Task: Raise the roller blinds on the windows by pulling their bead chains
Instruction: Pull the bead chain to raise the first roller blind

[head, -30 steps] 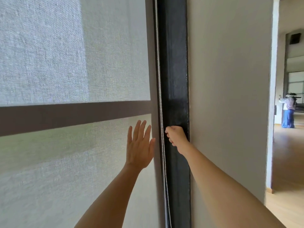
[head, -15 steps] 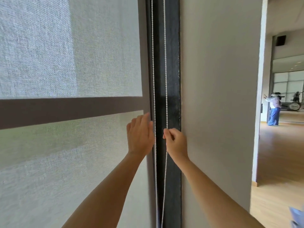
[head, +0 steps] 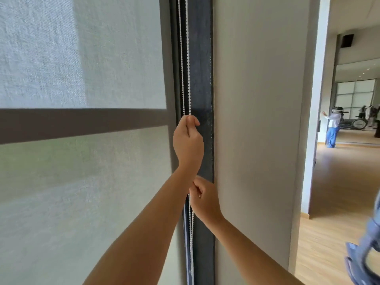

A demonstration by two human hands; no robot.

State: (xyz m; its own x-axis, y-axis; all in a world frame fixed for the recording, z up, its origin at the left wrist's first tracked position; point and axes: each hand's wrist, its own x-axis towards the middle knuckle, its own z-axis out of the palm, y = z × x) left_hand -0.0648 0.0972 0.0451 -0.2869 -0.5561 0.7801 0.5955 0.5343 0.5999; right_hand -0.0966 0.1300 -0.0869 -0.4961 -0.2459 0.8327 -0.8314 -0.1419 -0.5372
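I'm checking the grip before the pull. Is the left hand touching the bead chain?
Touching. The head view shows the left hand closed on the bead chain, which enters its pinched fingertips.

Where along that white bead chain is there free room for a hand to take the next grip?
Free: the white bead chain above the left hand, against the dark window frame, and the run below the right hand. Crowded: between the hands, where the left wrist covers the chain.

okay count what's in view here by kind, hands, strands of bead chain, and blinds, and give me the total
Hands: 2, left hand upper, right hand lower
Bead chain strands: 2
Roller blind: 1
Total: 5
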